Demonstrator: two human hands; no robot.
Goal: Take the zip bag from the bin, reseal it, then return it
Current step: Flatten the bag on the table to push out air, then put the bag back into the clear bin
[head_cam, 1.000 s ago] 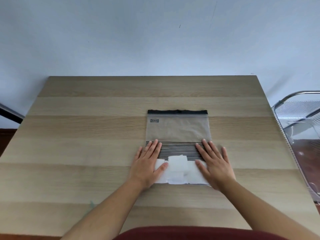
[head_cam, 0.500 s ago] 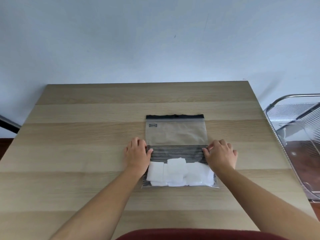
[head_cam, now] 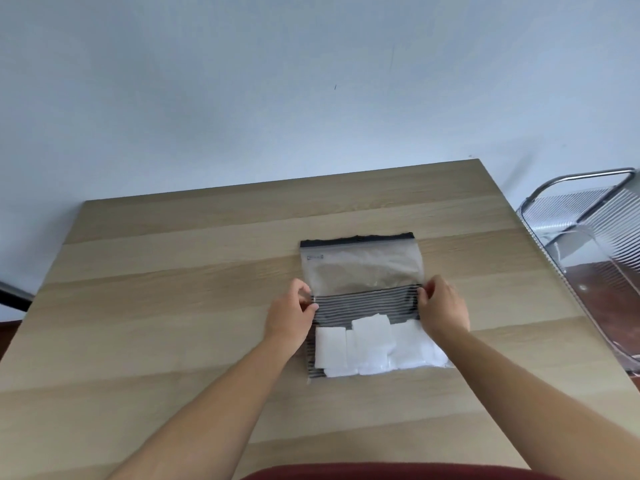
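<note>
Pale wall behind; a light wooden table point(head_cam: 173, 306) fills the foreground, with a clear bin point(head_cam: 588, 265) standing off its right edge. Zip bag point(head_cam: 362, 275) lies flat at mid-table, its dark zip strip point(head_cam: 356, 240) at the far end, white folded pieces point(head_cam: 367, 344) and a striped panel showing in the near half. Progress, as judged: the bag is out of the bin; whether the strip is fully pressed closed cannot be told from this view; the return to the bin remains. Left hand point(head_cam: 289, 315) pinches the bag's left edge between thumb and curled fingers at the top of the striped panel; right hand point(head_cam: 443, 310) pinches the right edge at the same level. Both grips are narrow, fingers drawn together on the film, the bag resting on the table between them.
</note>
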